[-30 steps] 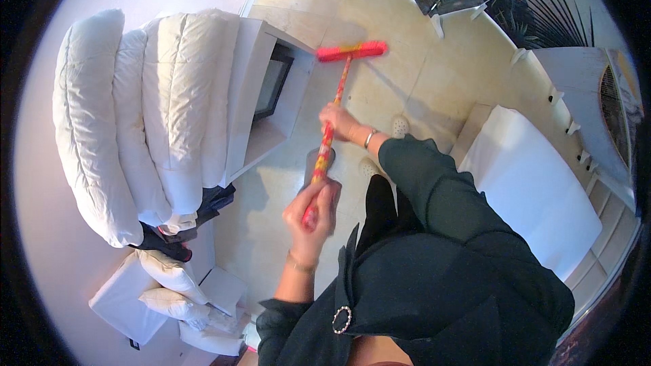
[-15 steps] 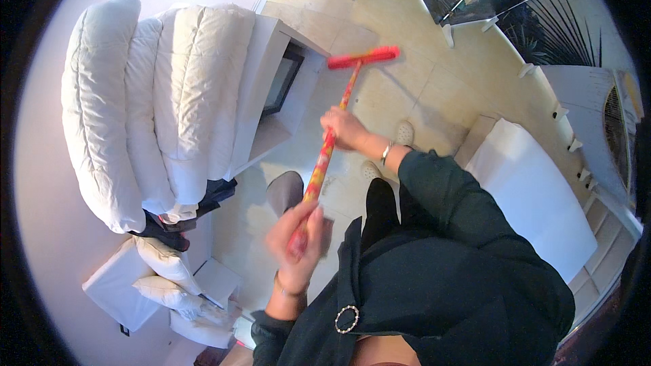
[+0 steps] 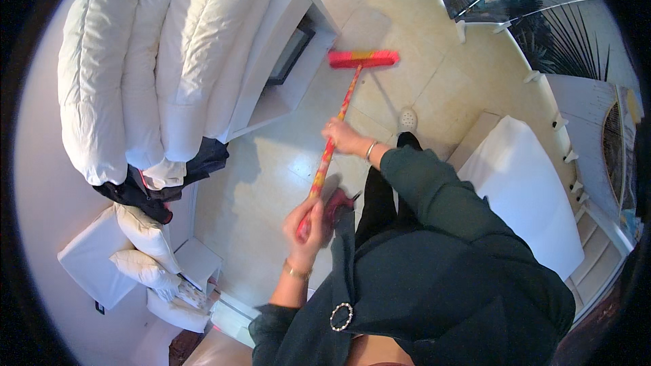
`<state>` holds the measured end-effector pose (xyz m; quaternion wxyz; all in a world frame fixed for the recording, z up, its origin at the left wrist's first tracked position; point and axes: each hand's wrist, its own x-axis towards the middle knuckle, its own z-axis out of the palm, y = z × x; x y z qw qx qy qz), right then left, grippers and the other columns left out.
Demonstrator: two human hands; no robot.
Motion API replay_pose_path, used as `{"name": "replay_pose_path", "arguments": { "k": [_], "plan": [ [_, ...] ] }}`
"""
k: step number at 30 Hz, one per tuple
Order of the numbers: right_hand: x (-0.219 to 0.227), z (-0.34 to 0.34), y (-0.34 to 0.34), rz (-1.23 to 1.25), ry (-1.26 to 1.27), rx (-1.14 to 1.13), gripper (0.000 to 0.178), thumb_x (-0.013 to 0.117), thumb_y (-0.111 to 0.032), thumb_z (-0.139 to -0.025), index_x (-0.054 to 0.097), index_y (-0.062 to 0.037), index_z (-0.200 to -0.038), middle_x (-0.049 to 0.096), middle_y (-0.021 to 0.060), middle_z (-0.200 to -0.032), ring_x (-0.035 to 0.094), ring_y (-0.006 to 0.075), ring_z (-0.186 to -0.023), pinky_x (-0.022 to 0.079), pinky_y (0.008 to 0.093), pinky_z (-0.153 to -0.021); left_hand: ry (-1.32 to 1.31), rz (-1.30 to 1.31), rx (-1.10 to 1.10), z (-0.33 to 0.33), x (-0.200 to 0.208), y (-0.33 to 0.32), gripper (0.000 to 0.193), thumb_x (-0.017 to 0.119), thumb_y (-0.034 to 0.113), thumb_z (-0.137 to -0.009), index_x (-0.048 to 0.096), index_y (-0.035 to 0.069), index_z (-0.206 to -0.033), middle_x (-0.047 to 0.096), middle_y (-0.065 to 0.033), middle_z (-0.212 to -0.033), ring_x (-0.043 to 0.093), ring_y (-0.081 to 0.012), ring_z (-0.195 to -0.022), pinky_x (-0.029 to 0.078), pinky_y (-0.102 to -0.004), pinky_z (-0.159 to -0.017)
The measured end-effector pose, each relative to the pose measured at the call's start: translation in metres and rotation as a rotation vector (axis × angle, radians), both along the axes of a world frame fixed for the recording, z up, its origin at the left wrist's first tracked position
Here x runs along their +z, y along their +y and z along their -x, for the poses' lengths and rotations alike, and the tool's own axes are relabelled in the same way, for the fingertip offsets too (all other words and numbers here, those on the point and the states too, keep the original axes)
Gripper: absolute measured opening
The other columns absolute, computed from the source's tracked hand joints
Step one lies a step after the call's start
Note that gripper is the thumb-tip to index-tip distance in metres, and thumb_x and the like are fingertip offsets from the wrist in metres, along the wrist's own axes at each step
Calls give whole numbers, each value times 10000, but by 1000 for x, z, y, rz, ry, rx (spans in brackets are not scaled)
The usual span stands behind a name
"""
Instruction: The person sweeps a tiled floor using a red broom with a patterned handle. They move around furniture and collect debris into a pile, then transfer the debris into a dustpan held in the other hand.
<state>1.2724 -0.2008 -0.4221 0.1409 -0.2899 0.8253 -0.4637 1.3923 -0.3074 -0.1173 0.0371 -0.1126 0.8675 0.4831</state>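
Note:
A broom with a pink-red and yellow head (image 3: 364, 59) reaches out over the tiled floor, its red-and-yellow patterned handle (image 3: 321, 175) slanting back to me. Partway down the handle, my right hand (image 3: 342, 137) is wrapped round it. My left hand (image 3: 303, 228) grips the handle near its end. Whether the bristles touch the floor I cannot tell. Beside my left hand, lower down, shows a dark red object (image 3: 336, 209) whose kind is unclear. One cream clog (image 3: 407, 120) is visible on my foot.
A white cabinet (image 3: 288, 95) with an open niche stands left of the broom, thick white quilts (image 3: 183, 61) piled on it. Dark clothes (image 3: 203, 161) and pillows (image 3: 146, 237) lie at the lower left. A white-covered bench (image 3: 522, 190) is at right, near standing panels (image 3: 556, 122).
The quilts and cabinet sit higher and larger in the picture. Both hands keep their grip on the broom. Only one clog shows now, and a dark red object is more visible near my left hand.

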Motion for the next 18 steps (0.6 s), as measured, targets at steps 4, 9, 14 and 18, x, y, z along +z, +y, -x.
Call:
{"name": "replay_pose_path", "arguments": {
  "k": [4,9,14,18],
  "plan": [
    [20,-81,-69,172,-62,96,169,658,-112,-745,503,-93,-680,574,119,-765,543,350,-849,460,445,-759,-131,167,26,-54,54,-28,114,689,65,-910,713,-26,-975,691,-124,-787,639,-178,-662,505,-298,-647],
    [64,-133,-128,216,-145,322,207,692,-113,-704,487,-98,-678,573,115,-745,554,344,-821,462,452,-759,-103,345,92,-80,88,-49,111,728,90,-894,732,-19,-913,655,-110,-679,574,-157,-572,460,-297,-565],
    [108,-136,-134,243,-137,199,215,699,-119,-707,487,-89,-684,576,129,-746,569,349,-831,475,456,-749,-107,289,122,-89,131,-72,107,725,88,-880,735,-18,-898,716,-83,-792,653,-146,-695,515,-273,-666],
    [100,-105,-80,137,46,-8,217,705,-146,-708,497,-88,-688,576,132,-733,569,359,-797,477,456,-733,-53,215,-62,-81,111,-70,94,728,56,-852,732,-19,-908,731,-140,-839,696,-205,-734,537,-305,-710]
  ]
}}
